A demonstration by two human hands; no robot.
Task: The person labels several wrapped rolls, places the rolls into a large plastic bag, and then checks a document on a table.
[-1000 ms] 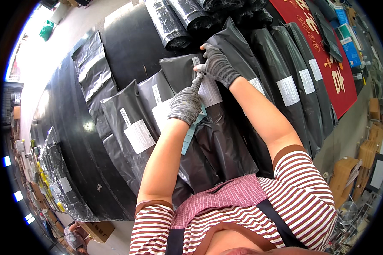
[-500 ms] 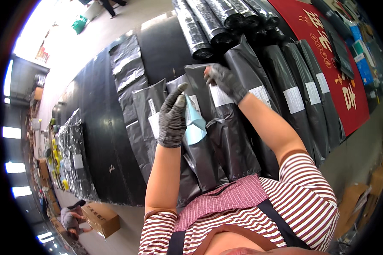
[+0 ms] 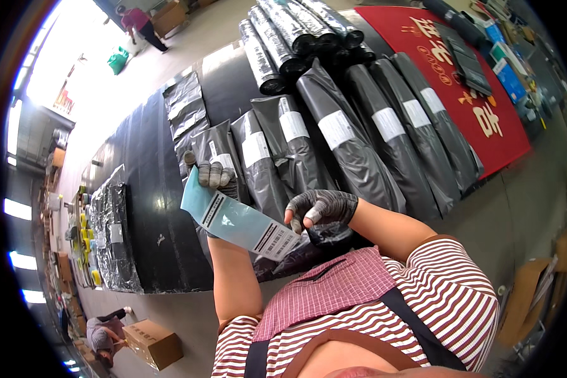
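My left hand point(image 3: 213, 177), in a grey knit glove, grips the upper end of a pale blue label sheet point(image 3: 236, 222) with barcodes printed on it. My right hand point(image 3: 320, 209), also gloved, pinches the sheet's lower end near the barcode. The sheet hangs tilted between both hands, above a dark grey plastic parcel bag point(image 3: 321, 242) lying in front of me. Behind my hands, several filled grey parcel bags with white labels point(image 3: 337, 129) lie side by side on the black conveyor belt point(image 3: 154, 195).
Black bag rolls point(image 3: 283, 38) lie at the belt's far end. A red mat point(image 3: 485, 88) with boxes lies to the right. Flat bags point(image 3: 110, 239) are stacked on the left. A cardboard box point(image 3: 151, 343) and a crouching person point(image 3: 101, 337) are at lower left; another person point(image 3: 138, 22) stands far off.
Both hands came back from the labelled bags toward my body. The blue label sheet, held upright half a second ago, is now stretched between both hands. The view shifted right and down.
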